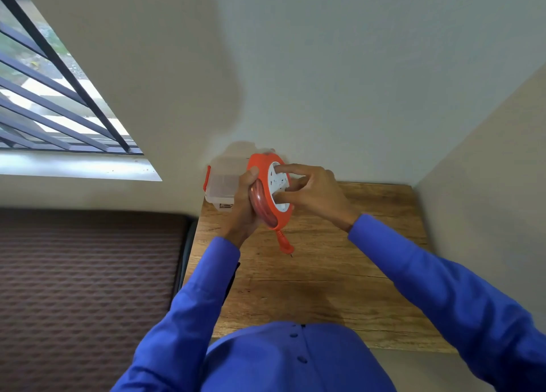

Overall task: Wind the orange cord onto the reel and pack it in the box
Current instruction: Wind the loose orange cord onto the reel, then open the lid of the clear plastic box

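An orange reel (261,162) with a white socket face is held on edge above the far left of the wooden table (325,288). The orange cord (261,201) lies coiled in its groove. Its orange plug (283,242) hangs below the reel. My left hand (246,205) grips the reel's rim from the left, thumb on top. My right hand (310,192) presses its fingers on the white face. A clear plastic box (223,184) with orange latches stands behind the reel, against the wall.
Walls close the table at the back and on the right. A brown patterned mattress (88,288) lies to the left of the table. A barred window (53,90) is at the upper left.
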Motion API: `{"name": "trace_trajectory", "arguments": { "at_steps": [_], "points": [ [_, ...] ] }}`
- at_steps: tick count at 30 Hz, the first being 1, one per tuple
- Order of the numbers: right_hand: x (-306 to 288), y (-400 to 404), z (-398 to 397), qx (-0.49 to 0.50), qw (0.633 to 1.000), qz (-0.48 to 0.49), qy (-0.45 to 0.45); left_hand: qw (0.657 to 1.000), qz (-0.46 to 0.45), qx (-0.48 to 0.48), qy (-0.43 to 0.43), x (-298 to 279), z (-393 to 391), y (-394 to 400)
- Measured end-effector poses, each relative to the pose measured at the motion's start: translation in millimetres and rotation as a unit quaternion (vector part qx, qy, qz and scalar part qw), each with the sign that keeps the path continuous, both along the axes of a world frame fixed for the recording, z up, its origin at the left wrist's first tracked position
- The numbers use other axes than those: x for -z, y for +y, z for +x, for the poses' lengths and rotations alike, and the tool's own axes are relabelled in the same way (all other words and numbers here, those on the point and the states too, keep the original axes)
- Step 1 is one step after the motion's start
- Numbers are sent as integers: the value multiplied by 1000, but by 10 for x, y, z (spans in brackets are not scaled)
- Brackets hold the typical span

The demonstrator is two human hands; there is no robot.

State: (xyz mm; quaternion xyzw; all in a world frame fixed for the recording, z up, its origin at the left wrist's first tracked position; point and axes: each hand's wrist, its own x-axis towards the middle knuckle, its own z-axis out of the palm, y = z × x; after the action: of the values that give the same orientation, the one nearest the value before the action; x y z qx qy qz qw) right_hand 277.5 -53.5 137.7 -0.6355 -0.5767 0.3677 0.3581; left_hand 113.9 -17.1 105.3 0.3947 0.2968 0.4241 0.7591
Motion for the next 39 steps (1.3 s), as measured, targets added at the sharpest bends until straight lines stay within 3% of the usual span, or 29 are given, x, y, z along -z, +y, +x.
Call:
{"name": "trace_trajectory", "arguments": {
  "at_steps": [2,5,8,10,12,14,16,17,19,29,32,34,37,39],
  "points": [
    [28,-12,2,-14,999,-24,18,1000,-8,3,-5,118,17,3],
    [96,6,-5,-55,984,-125,117,999,-40,12,11,294,66,-33],
    [148,62,52,-71,977,-174,96,1000,4,9,26,431,82,-85],
    [203,79,97,-88,985,-145,8,998,10,-30,48,532,47,-81],
    [304,60,122,-143,963,-91,-210,990,-1,-90,113,656,-38,-20],
    [501,21,133,-212,878,-57,-426,983,4,-121,140,760,-168,61],
    [754,-51,160,-272,803,-56,-527,984,-52,-114,127,848,-328,113],
    [865,-80,189,-298,775,-60,-554,982,-75,-118,124,885,-405,134],
    [1062,-87,246,-327,752,-77,-567,978,-96,-133,131,960,-557,184],
    [1557,84,461,-374,741,-146,-538,959,-176,-161,153,1091,-877,173],
    [1656,172,547,-367,768,-184,-491,951,-188,-166,180,1158,-957,234],
    [1705,258,599,-311,834,-214,-402,944,-192,-173,205,1231,-1039,323],
    [1688,429,590,-96,956,-191,-201,929,-177,-206,252,1358,-1156,483],
    [1627,595,523,42,985,-142,-91,916,-126,-231,301,1430,-1177,609]
  ]
}}
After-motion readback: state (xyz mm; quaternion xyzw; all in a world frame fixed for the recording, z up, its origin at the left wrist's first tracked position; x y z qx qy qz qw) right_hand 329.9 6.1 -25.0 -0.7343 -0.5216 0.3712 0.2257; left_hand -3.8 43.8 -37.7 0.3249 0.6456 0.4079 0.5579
